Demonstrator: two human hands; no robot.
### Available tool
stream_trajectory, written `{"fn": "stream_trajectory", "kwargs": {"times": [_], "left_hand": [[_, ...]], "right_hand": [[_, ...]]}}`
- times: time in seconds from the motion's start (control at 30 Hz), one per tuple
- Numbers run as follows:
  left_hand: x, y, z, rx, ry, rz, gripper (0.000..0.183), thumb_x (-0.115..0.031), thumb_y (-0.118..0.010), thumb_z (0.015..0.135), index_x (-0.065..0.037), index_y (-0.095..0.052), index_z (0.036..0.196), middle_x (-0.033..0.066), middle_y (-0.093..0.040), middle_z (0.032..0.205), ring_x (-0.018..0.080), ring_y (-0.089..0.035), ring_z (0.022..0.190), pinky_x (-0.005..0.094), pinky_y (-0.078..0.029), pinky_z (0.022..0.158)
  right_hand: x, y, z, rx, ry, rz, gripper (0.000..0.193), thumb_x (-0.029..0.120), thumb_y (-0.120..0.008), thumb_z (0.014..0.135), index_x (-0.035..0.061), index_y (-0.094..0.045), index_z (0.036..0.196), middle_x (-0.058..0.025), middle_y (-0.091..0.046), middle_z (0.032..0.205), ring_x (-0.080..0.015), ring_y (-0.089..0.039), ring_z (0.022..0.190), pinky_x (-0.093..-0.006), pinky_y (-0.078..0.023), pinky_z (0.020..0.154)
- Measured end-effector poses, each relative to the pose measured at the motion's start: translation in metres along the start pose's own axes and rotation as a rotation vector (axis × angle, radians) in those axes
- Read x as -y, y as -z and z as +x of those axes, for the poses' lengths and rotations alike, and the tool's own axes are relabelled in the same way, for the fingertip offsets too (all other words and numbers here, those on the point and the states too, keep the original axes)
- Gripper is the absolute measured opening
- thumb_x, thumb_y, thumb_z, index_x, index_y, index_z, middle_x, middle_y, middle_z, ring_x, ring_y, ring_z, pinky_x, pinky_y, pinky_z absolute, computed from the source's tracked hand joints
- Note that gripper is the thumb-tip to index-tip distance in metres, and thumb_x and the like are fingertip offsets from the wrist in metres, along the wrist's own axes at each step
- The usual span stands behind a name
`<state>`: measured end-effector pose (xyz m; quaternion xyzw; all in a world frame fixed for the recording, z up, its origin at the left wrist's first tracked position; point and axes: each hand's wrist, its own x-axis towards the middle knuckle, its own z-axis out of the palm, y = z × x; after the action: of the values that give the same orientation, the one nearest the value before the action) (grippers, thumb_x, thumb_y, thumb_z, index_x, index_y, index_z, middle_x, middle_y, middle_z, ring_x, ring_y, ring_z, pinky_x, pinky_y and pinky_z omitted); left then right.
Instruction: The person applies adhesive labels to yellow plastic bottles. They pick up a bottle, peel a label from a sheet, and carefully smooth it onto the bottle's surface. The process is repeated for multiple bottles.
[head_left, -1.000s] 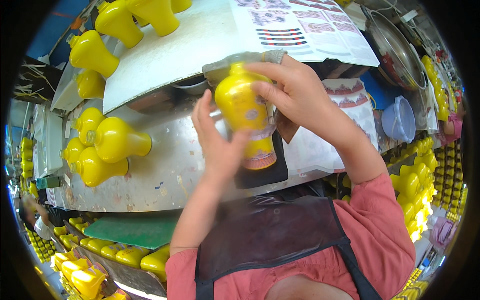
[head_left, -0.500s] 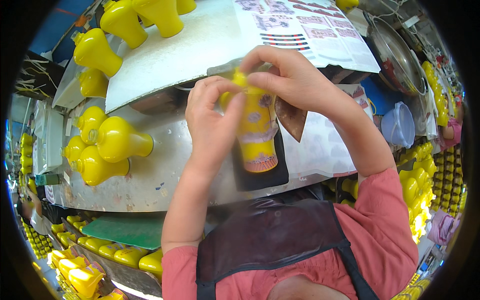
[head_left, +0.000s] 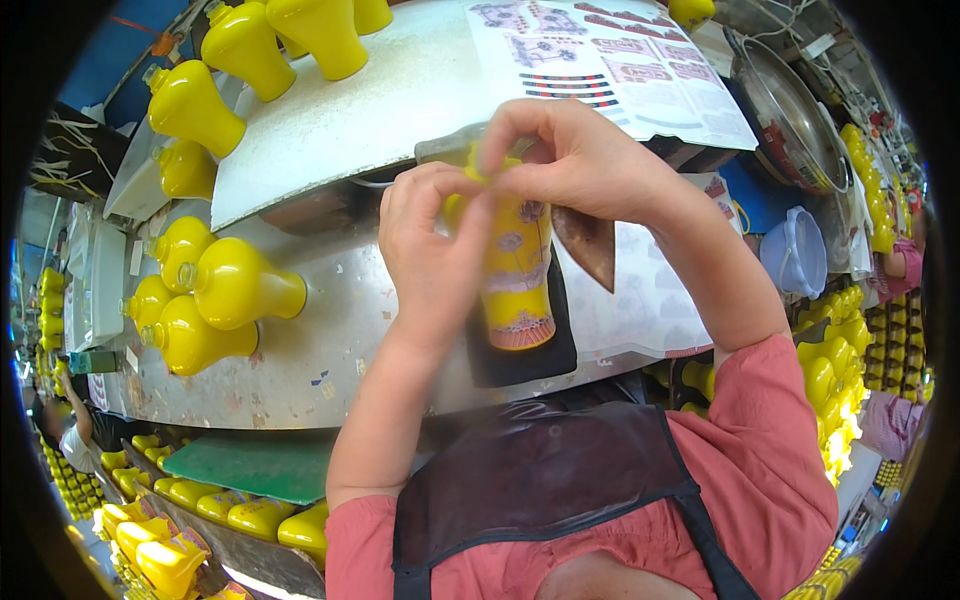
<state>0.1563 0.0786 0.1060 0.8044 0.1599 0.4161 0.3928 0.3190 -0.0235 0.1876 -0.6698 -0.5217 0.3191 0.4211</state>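
Note:
A yellow bottle [head_left: 520,290] with purple floral decals and a patterned band at its foot lies on a black pad [head_left: 562,345], its neck pointing away from me. At the neck, my left hand [head_left: 432,235] has thumb and forefinger brought together; what they pinch is too small to make out. My right hand [head_left: 575,160] meets it there with thumb and forefinger bent together. From beneath the right palm juts a brown pointed scraper [head_left: 588,248], seemingly held by the curled fingers, which are hidden. Both hands cover the bottle's shoulder.
Several plain yellow bottles [head_left: 235,285] lie at left on the metal table [head_left: 330,350]; others stand on the white board [head_left: 400,80] behind. Decal sheets [head_left: 620,70] lie at the far right. A metal basin [head_left: 795,115] and lilac bucket [head_left: 795,252] are right. A green board [head_left: 245,465] is lower left.
My fingers have closed in on each other at the bottle's neck. The right hand has come slightly nearer to me, and the brown scraper's tip has shifted a little right.

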Motion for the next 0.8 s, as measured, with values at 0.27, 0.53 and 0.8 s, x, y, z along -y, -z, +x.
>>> {"fn": "stream_trajectory", "kwargs": {"times": [0.27,0.53,0.8], "left_hand": [[-0.001,0.0,0.001,-0.021,-0.022,0.014,0.014,-0.009,-0.078,0.088,-0.004,-0.066,0.095,0.0085,-0.068,0.106,0.0243,-0.061,0.102,0.0351,-0.048,0.093],[-0.002,-0.001,0.003,-0.079,-0.116,0.051,0.015,-0.006,-0.079,0.081,-0.007,-0.067,0.09,0.0079,-0.07,0.101,0.0295,-0.063,0.096,0.0395,-0.048,0.087],[-0.021,0.006,-0.003,-0.035,-0.121,0.044,0.014,-0.002,-0.079,0.08,-0.006,-0.068,0.088,0.0055,-0.07,0.083,0.0225,-0.063,0.074,0.0335,-0.05,0.067]], "right_hand": [[0.009,0.004,-0.003,-0.001,0.057,-0.373,0.018,0.016,-0.075,0.083,0.0031,-0.071,0.094,-0.0098,-0.067,0.083,-0.0192,-0.065,0.076,-0.0317,-0.053,0.069],[0.008,0.003,0.001,0.094,0.119,-0.189,0.01,0.012,-0.07,0.083,0.0046,-0.065,0.088,-0.0005,-0.063,0.076,-0.0073,-0.058,0.071,-0.0256,-0.048,0.065],[0.014,0.004,-0.021,0.022,0.103,-0.282,0.015,0.012,-0.077,0.085,0.0014,-0.071,0.094,0.0022,-0.065,0.085,-0.0051,-0.054,0.072,-0.0222,-0.048,0.067]]}}
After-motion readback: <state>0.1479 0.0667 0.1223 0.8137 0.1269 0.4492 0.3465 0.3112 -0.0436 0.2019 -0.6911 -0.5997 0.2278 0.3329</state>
